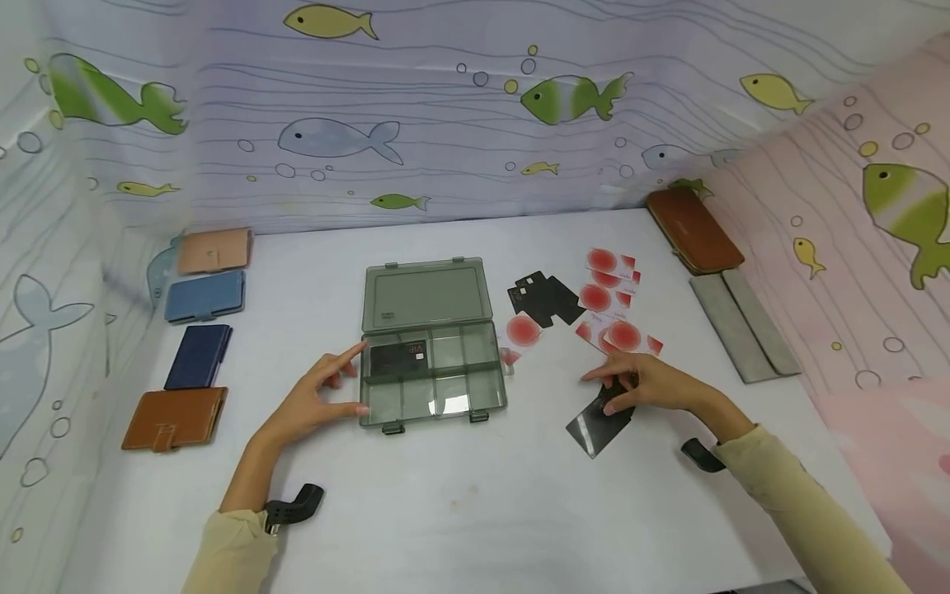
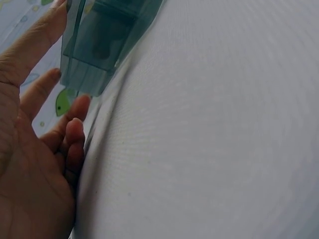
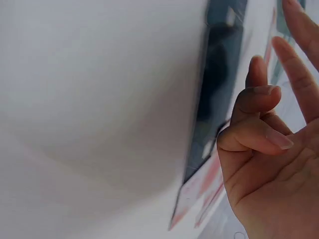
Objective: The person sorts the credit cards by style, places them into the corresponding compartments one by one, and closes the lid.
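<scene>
A translucent grey-green plastic box (image 1: 454, 392) lies with its lid (image 1: 429, 294) folded back. One black card marked VIP (image 1: 387, 360) lies in its upper left compartment. My left hand (image 1: 315, 400) is at the box's left side, index finger and thumb spread along that edge. The left wrist view shows fingertips against the box's corner (image 2: 89, 74). Over black cards (image 1: 594, 427) on the table is my right hand (image 1: 653, 384), index finger and thumb apart, the other fingers loosely bent. In the right wrist view, a dark card (image 3: 217, 89) lies beyond those fingers.
More black cards (image 1: 560, 301) and red-and-white cards (image 1: 619, 334) lie right of the box. Along the left are a tan wallet (image 1: 215, 251), blue wallet (image 1: 205, 296), navy wallet (image 1: 195, 356) and brown wallet (image 1: 172, 419). A brown pouch (image 1: 698, 231) and grey case (image 1: 745, 326) lie right.
</scene>
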A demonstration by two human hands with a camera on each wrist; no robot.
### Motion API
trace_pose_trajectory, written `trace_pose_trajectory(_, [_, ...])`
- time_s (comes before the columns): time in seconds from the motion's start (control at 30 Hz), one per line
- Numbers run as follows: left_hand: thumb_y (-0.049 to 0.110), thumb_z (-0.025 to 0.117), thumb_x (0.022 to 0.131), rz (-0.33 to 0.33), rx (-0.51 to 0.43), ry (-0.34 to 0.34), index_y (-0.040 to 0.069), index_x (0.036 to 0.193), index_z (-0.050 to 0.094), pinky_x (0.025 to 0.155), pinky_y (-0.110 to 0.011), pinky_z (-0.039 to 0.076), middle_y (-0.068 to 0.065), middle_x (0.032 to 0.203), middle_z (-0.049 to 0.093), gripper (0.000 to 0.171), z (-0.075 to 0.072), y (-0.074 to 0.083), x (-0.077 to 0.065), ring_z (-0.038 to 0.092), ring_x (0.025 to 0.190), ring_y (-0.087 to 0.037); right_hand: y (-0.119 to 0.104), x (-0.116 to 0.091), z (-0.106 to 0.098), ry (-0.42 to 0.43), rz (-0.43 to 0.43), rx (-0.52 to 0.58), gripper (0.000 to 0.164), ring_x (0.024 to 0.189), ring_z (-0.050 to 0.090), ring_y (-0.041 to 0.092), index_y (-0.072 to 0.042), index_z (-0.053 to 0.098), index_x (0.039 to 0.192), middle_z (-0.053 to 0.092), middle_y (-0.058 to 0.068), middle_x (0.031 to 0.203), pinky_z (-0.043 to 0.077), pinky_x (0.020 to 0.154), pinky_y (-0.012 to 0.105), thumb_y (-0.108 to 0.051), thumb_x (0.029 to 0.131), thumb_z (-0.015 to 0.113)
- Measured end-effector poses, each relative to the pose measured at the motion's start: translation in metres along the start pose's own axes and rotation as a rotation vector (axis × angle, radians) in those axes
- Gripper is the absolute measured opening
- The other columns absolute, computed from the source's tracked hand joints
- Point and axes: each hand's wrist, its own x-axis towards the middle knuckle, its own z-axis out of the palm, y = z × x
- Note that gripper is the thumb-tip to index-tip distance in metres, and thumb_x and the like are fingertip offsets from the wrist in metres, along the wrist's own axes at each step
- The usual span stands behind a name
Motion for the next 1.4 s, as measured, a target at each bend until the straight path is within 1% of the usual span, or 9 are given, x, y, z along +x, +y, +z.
trace_pose_trajectory(0.1, [0.015,0.086,0.077,0.011,-0.004,0.005,0.025,0.155,0.037,0.075,-0.031,0.029,-0.004,0.11,0.048,0.093,-0.001,-0.002,0.0,0.032,0.084,-0.016,0.003,-0.006,0.007,0.009,-0.022,-0.045,0.047,0.077,0.048,0.019,-0.013,0.072,0.122,0.054,0.005,0.093,0.041,0.063,0.023,-0.02,0.078,0.085])
trace_pose_trajectory(0.17, [0.014,0.086,0.077,0.019,-0.005,0.008,0.024,0.155,0.037,0.074,-0.031,0.029,-0.004,0.11,0.048,0.093,-0.002,-0.003,0.0,0.032,0.084,-0.016,0.004,-0.009,0.01,0.02,-0.036,-0.071,0.048,0.084,0.049,0.02,-0.014,0.073,0.121,0.054,0.004,0.094,0.044,0.067,0.023,-0.019,0.076,0.087])
trace_pose_trajectory(0.37, [0.014,0.086,0.077,0.01,0.004,0.012,0.024,0.155,0.037,0.074,-0.031,0.029,-0.004,0.11,0.049,0.093,-0.003,-0.003,-0.002,0.031,0.083,-0.016,0.003,-0.017,0.018,0.06,-0.043,-0.121,0.051,0.103,0.051,0.019,-0.017,0.07,0.123,0.053,0.003,0.106,0.051,0.081,0.027,-0.015,0.074,0.087])
trace_pose_trajectory(0.53, [0.016,0.085,0.078,-0.01,0.008,0.017,0.027,0.155,0.036,0.074,-0.031,0.028,-0.005,0.109,0.048,0.092,-0.004,-0.004,-0.003,0.031,0.084,-0.015,0.003,-0.018,0.022,0.095,-0.039,-0.157,0.052,0.103,0.049,0.018,-0.02,0.069,0.12,0.052,0.0,0.106,0.049,0.08,0.028,-0.013,0.072,0.089])
trace_pose_trajectory(0.7, [0.015,0.085,0.078,-0.009,-0.002,0.02,0.026,0.155,0.036,0.074,-0.031,0.029,-0.005,0.109,0.048,0.092,-0.004,-0.004,-0.003,0.031,0.083,-0.016,0.001,-0.017,0.025,0.13,-0.062,-0.247,0.052,0.102,0.051,0.016,-0.02,0.069,0.115,0.052,-0.001,0.105,0.051,0.08,0.028,-0.011,0.069,0.091])
trace_pose_trajectory(0.8, [0.014,0.085,0.078,-0.005,-0.009,0.021,0.024,0.155,0.036,0.074,-0.031,0.029,-0.005,0.109,0.048,0.092,-0.003,-0.004,-0.003,0.032,0.083,-0.016,0.001,-0.016,0.026,0.136,-0.062,-0.303,0.052,0.102,0.052,0.016,-0.02,0.068,0.114,0.051,-0.001,0.105,0.052,0.08,0.029,-0.012,0.068,0.091])
trace_pose_trajectory(0.9, [0.014,0.085,0.078,-0.003,-0.011,0.02,0.024,0.155,0.037,0.074,-0.03,0.029,-0.005,0.109,0.047,0.092,-0.003,-0.003,-0.002,0.032,0.084,-0.016,0.001,-0.016,0.026,0.137,-0.058,-0.326,0.052,0.101,0.053,0.015,-0.02,0.069,0.114,0.05,-0.001,0.106,0.052,0.08,0.028,-0.014,0.067,0.092])
trace_pose_trajectory(1.13, [0.015,0.085,0.078,-0.001,0.002,0.015,0.025,0.155,0.036,0.074,-0.03,0.028,-0.004,0.108,0.047,0.092,-0.002,-0.005,-0.001,0.031,0.084,-0.016,0.002,-0.015,0.023,0.137,-0.025,-0.332,0.051,0.101,0.054,0.017,-0.02,0.067,0.11,0.048,-0.001,0.107,0.052,0.082,0.03,-0.02,0.067,0.093])
trace_pose_trajectory(1.4, [0.017,0.085,0.078,-0.009,0.003,0.014,0.026,0.155,0.037,0.074,-0.03,0.029,-0.004,0.108,0.047,0.092,0.001,-0.003,-0.002,0.032,0.083,-0.016,0.004,-0.003,0.025,0.216,-0.036,-0.3,0.053,0.101,0.053,0.018,-0.014,0.063,0.109,0.05,0.001,0.109,0.051,0.085,0.036,-0.021,0.066,0.093])
